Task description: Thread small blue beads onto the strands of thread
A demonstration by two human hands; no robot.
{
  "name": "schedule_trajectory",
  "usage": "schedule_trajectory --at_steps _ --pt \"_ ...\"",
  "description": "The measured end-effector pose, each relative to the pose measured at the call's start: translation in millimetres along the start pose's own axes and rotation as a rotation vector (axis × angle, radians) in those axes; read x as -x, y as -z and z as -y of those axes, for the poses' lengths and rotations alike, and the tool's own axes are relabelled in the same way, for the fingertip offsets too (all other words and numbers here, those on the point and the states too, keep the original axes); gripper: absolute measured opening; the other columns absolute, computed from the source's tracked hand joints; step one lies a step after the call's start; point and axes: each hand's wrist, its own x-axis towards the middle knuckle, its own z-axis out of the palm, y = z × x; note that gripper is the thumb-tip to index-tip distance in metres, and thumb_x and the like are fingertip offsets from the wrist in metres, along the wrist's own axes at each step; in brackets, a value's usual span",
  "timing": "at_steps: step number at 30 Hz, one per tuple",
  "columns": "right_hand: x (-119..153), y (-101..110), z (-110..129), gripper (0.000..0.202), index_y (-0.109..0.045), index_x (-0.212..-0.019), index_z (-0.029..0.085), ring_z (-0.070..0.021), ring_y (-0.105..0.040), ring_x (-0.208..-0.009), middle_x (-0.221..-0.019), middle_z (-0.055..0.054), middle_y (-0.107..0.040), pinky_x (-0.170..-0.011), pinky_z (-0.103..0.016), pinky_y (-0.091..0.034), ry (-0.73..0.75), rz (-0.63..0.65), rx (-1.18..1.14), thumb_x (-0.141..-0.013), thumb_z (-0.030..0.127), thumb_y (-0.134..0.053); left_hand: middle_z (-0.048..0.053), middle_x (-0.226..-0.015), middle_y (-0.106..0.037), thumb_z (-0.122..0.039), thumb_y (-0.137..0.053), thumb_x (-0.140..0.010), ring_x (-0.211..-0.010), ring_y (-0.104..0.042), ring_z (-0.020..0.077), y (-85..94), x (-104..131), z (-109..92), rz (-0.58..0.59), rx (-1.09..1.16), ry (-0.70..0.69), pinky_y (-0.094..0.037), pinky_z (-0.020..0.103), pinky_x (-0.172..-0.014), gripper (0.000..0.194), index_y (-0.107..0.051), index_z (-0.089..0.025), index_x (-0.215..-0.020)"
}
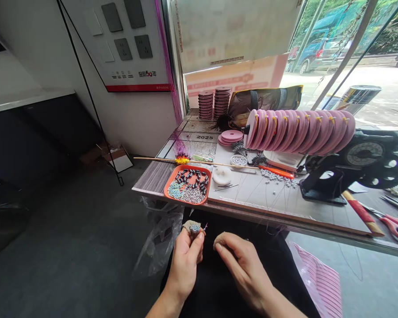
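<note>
My left hand is closed above my lap, thumb against the forefinger. It grips a small grey-blue cluster of fine pieces, whose kind I cannot make out. A beige cover wraps the left forefinger, and a short purple strand stands beside the thumb. To its right, my right hand is in a pinch, also with a beige finger cover; whatever lies between its fingertips is too small to see. Beyond the hands, an orange tray at the table edge holds black cylindrical pieces, small silvery parts and pale green-blue pieces.
On the table, a thin wooden stick lies behind the tray, near a white round pad. A hand-cranked winder carries a row of pink foam spools. Scissors rest at the right; a plastic bag hangs below.
</note>
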Motion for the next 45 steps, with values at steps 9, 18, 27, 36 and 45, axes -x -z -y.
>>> schedule_trajectory --at_steps 9,18,27,36,45 --pt "-0.4 0.9 -5.3 0.028 -0.048 -0.066 0.017 -0.0103 -0.040 -0.055 -0.060 0.002 -0.046 -0.052 -0.020 -0.034 -0.162 -0.040 -0.007 -0.089 0.032 -0.041 -0.009 -0.052 -0.032 -0.049 -0.061 -0.071 -0.044 -0.026 0.0055 4.6 0.5 2.8 -0.022 -0.095 -0.077 -0.023 0.019 -0.041 0.034 -0.049 -0.017 -0.070" --pt "1.3 3.4 5.2 0.021 -0.051 -0.072 0.017 -0.0097 -0.047 -0.058 -0.065 0.001 -0.053 -0.055 -0.018 -0.037 0.003 0.013 -0.072 -0.089 0.024 -0.041 -0.007 -0.052 -0.036 -0.042 -0.063 -0.072 -0.044 -0.030 0.0065 7.3 -2.5 6.7 -0.044 -0.097 -0.106 -0.025 0.019 -0.041 0.028 -0.053 -0.017 -0.071" --pt "4.8 0.0 4.1 0.022 -0.049 -0.070 0.017 -0.0100 -0.045 -0.058 -0.064 0.000 -0.051 -0.055 -0.019 -0.036 -0.009 0.091 -0.080 -0.089 0.025 -0.040 -0.006 -0.053 -0.039 -0.045 -0.063 -0.071 -0.045 -0.032 0.0069 6.4 -1.5 6.0 -0.043 -0.106 -0.105 -0.027 0.019 -0.043 0.031 -0.054 -0.016 -0.072" --pt "1.4 0.8 -1.0 0.026 -0.046 -0.066 0.018 -0.0097 -0.041 -0.054 -0.059 0.002 -0.046 -0.052 -0.019 -0.034 -0.116 -0.027 -0.053 -0.089 0.030 -0.041 -0.002 -0.062 -0.051 -0.038 -0.057 -0.078 -0.056 -0.046 0.0112 8.7 1.0 4.6 -0.067 -0.281 -0.215 -0.039 0.022 -0.054 0.021 -0.056 -0.017 -0.074" --pt "1.5 1.2 -3.4 0.029 -0.048 -0.063 0.018 -0.0101 -0.042 -0.052 -0.057 0.002 -0.046 -0.050 -0.020 -0.035 -0.118 -0.094 0.025 -0.088 0.031 -0.041 0.002 -0.062 -0.062 -0.033 -0.057 -0.077 -0.059 -0.057 0.0151 5.6 4.5 -2.5 -0.137 -0.467 -0.384 -0.047 0.023 -0.058 0.019 -0.061 -0.015 -0.072"
